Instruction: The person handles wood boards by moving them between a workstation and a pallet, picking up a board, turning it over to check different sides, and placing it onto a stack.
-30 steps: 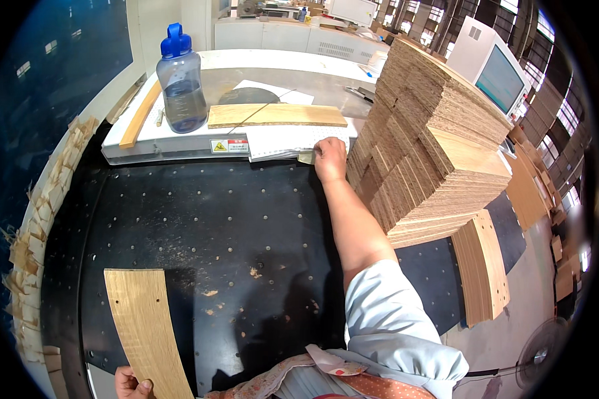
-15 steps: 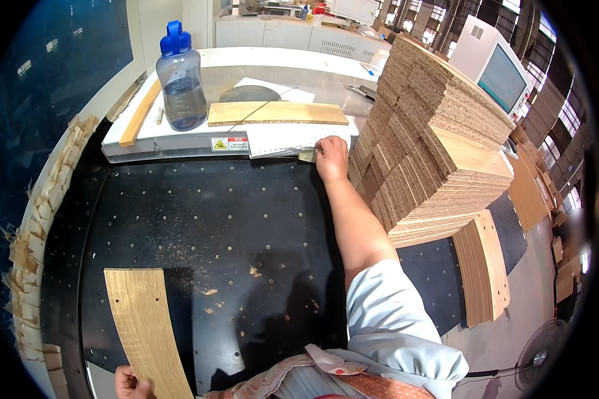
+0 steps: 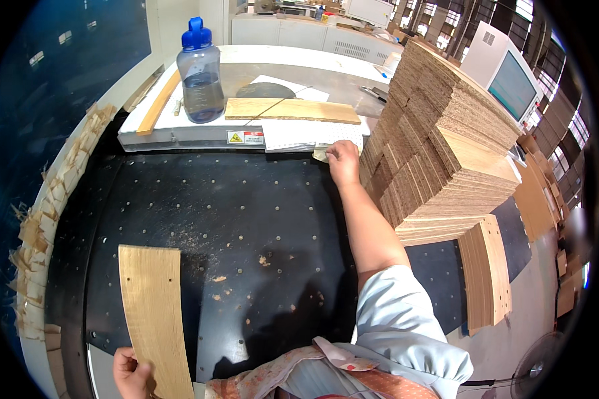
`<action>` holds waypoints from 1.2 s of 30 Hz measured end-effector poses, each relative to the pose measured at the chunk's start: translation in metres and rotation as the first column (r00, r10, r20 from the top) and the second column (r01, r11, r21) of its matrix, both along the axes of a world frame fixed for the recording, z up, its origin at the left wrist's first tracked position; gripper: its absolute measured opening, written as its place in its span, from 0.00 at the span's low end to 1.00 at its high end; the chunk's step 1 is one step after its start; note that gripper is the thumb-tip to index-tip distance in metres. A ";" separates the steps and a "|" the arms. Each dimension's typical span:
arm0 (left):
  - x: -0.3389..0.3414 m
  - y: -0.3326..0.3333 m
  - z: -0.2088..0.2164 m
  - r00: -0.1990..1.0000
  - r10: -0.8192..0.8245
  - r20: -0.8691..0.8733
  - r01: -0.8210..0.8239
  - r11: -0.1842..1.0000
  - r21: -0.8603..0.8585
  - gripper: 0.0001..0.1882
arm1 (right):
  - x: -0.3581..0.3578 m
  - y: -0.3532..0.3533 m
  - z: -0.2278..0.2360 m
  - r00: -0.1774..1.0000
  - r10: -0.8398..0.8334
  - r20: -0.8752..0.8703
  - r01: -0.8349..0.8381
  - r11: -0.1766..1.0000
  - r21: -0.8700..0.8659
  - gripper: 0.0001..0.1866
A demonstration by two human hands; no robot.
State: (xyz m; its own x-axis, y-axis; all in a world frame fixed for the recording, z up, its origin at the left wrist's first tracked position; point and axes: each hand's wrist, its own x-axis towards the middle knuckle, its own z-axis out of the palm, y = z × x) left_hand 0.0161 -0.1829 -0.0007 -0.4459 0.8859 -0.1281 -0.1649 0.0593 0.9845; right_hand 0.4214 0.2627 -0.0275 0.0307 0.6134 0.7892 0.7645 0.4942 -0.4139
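Note:
At the lower left, my left hand (image 3: 132, 374) grips the edge of a long wood-grain board (image 3: 154, 312), thumb on its face. The board has two small holes near its far end and reaches over the black table. My right hand (image 3: 343, 161) is stretched out to the far edge of the table, its fingers pinched at a small pale-yellow slip (image 3: 320, 155). That slip lies against the front edge of a white paper sheet (image 3: 289, 135). A narrow wooden strip (image 3: 293, 110) rests across the back of the sheet.
A tall stack of chipboard panels (image 3: 432, 139) stands right of my right arm, with drilled boards (image 3: 484, 276) nearer me. A blue-capped water bottle (image 3: 201, 80) stands on the white ledge (image 3: 173, 141). The black studded table (image 3: 246, 213) carries wood chips. Frayed strips (image 3: 36, 246) line the left.
My left hand and its board have moved a little farther up the table. My right hand stays at the slip, with its fingers slightly shifted. The whole view has swung slightly left.

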 end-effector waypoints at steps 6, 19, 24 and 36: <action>0.020 0.013 0.034 0.986 -0.043 -0.160 0.049 0.998 0.036 0.11 | -0.034 -0.080 0.037 0.618 0.368 -0.694 -0.707 0.646 -0.287 0.03; 0.095 0.045 0.071 0.107 0.414 -0.904 0.531 0.744 0.404 0.13 | -0.002 -0.288 0.066 -0.327 0.498 -0.803 -0.926 -0.001 0.376 0.04; 0.128 0.062 0.065 -0.015 0.619 -0.786 0.696 0.570 0.436 0.10 | 0.048 -0.346 0.041 -0.440 0.378 -0.815 -0.876 0.018 0.481 0.02; 0.194 0.090 0.070 0.231 0.475 -0.849 0.728 0.494 0.475 0.12 | 0.110 -0.423 0.035 -0.426 0.497 -0.756 -0.789 0.203 0.579 0.03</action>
